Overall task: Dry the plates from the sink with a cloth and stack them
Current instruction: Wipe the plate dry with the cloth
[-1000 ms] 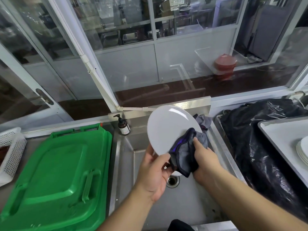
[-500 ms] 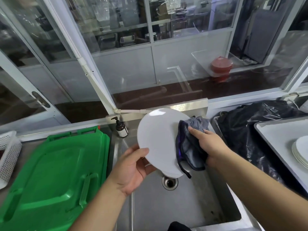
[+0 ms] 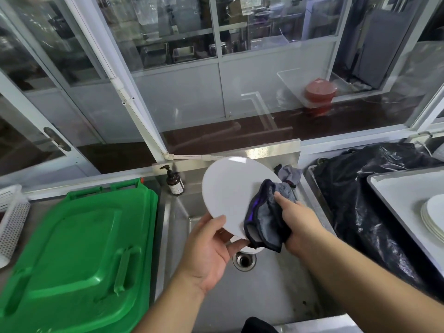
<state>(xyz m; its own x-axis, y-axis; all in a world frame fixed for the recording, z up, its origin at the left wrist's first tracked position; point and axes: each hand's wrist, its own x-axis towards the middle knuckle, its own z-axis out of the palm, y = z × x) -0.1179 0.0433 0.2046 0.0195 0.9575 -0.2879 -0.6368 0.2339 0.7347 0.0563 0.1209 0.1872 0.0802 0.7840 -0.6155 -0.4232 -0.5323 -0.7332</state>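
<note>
The white plate [image 3: 230, 188] is being held tilted above the sink [image 3: 276, 284]: the left hand [image 3: 209, 251] is gripping its lower rim, the right hand [image 3: 298, 219] is clutching the grey cloth [image 3: 266, 217] against its face. Overlapping strokes should reach the rim.

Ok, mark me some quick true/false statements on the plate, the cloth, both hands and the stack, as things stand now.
1. The left hand holds the white plate by its lower edge. True.
2. The right hand is empty. False: it presses the grey cloth on the plate.
3. The plate lies flat in the sink. False: it is held tilted above the drain.
4. Stacked plates sit on the tray at right. True.
</note>
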